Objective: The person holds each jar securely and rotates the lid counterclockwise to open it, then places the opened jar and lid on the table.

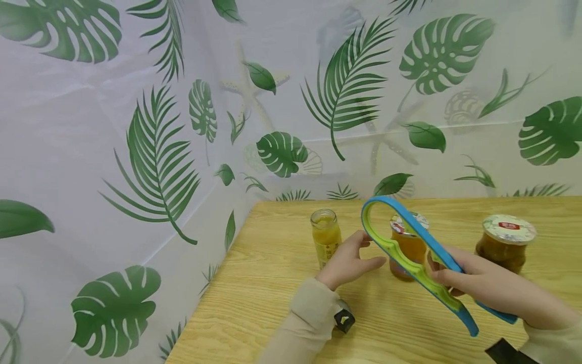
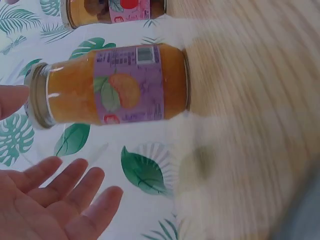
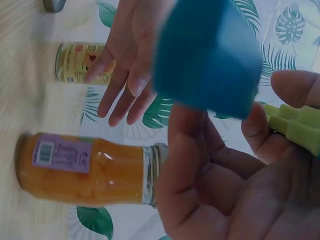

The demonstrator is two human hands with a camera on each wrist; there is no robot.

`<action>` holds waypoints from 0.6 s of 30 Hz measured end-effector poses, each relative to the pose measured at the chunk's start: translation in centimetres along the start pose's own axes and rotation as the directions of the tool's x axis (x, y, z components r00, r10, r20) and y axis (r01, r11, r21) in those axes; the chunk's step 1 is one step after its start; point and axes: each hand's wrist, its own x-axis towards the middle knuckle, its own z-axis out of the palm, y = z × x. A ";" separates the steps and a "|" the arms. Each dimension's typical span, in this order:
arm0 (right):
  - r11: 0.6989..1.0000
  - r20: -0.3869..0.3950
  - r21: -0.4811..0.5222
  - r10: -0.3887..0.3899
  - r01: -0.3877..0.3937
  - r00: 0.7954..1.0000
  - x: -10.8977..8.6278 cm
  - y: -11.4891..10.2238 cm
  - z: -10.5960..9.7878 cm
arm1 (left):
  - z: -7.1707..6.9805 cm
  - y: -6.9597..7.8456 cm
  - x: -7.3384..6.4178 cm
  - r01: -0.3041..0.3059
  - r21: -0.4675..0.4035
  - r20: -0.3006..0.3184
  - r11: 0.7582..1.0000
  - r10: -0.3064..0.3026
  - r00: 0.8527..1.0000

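Observation:
A lidded glass jar of orange fruit (image 1: pixel 411 246) with a purple label stands upright on the table. My right hand (image 1: pixel 484 283) grips a blue and green jar opener (image 1: pixel 427 237), its rounded loop raised in front of that jar in the head view. In the left wrist view the jar's metal lid (image 2: pixel 39 95) is on. My left hand (image 1: pixel 347 260) is beside the jar, fingers apart and extended toward it, holding nothing. Behind the left hand stands an open-topped glass jar (image 1: pixel 325 235) with yellow contents.
To the right, partly behind my right hand, is a lidded jar with dark contents (image 1: pixel 502 250). The wooden table (image 1: pixel 254 283) meets leaf-printed white sheeting (image 1: pixel 282 111) at its back and left edges.

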 end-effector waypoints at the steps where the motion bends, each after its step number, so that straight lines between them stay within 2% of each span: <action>1: 0.999 -0.019 -0.041 0.000 -0.001 1.000 -0.2 -0.1 0.0 | 0.3 0.2 0.3 0.001 -0.013 -0.007 1.000 -0.001 1.000; 4: 0.992 -0.063 -0.122 0.029 -0.036 0.998 -0.7 -0.4 -0.2 | 1.3 0.8 1.1 0.002 -0.053 -0.027 0.999 -0.003 1.000; 7: 0.989 -0.088 -0.123 0.073 -0.083 0.993 -0.9 -0.9 -0.4 | 2.4 1.3 1.8 0.006 -0.108 -0.043 0.994 -0.011 0.999; 11: 0.990 -0.113 -0.121 0.054 -0.067 0.992 -1.1 -1.3 -0.6 | 3.5 1.9 2.5 0.021 -0.170 -0.069 0.985 -0.033 0.997; 18: 0.974 -0.208 -0.209 0.048 -0.092 0.977 -1.7 -1.6 -0.9 | 4.9 2.6 3.4 0.117 -0.181 -0.123 0.977 -0.141 0.982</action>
